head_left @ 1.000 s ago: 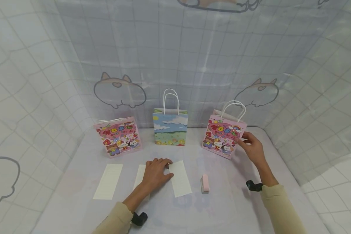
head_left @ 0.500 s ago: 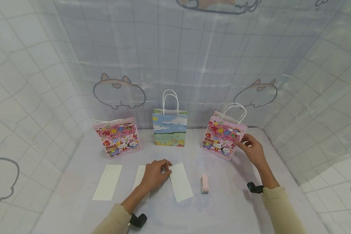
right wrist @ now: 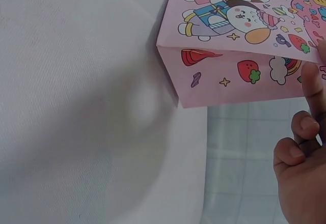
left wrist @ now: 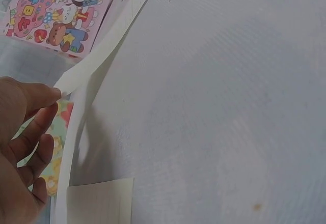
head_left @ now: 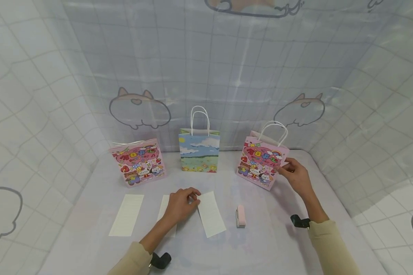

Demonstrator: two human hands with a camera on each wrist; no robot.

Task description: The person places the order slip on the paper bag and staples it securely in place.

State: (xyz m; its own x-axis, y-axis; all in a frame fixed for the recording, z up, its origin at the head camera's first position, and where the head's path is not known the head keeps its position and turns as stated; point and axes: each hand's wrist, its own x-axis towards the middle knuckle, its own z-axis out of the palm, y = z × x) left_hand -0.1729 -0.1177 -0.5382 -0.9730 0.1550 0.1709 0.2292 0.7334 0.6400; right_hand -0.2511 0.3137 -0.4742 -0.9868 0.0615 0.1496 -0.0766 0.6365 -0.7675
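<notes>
My left hand (head_left: 180, 206) pinches the upper left corner of a pale lined paper slip (head_left: 211, 214) between thumb and index finger. In the left wrist view that slip (left wrist: 109, 43) rises off the table at the pinched corner. Over on the right, my right hand (head_left: 296, 177) holds the side edge of a pink cartoon paper bag (head_left: 261, 162), thumb on the front and fingers at the side panel. The bag stands upright, turned at an angle, its white handles up. Between the hands lies a pink stapler (head_left: 240, 216).
A second slip (head_left: 163, 208) lies partly hidden under my left forearm, and a third slip (head_left: 126, 215) lies farther left. Behind them stand a blue landscape paper bag (head_left: 199, 152) and another pink cartoon bag (head_left: 139, 162). A grid-patterned curtain (head_left: 227, 68) surrounds the table.
My left thumb and index finger have come together on the slip's corner. The slip has shifted slightly toward me. My right hand stays at the pink bag.
</notes>
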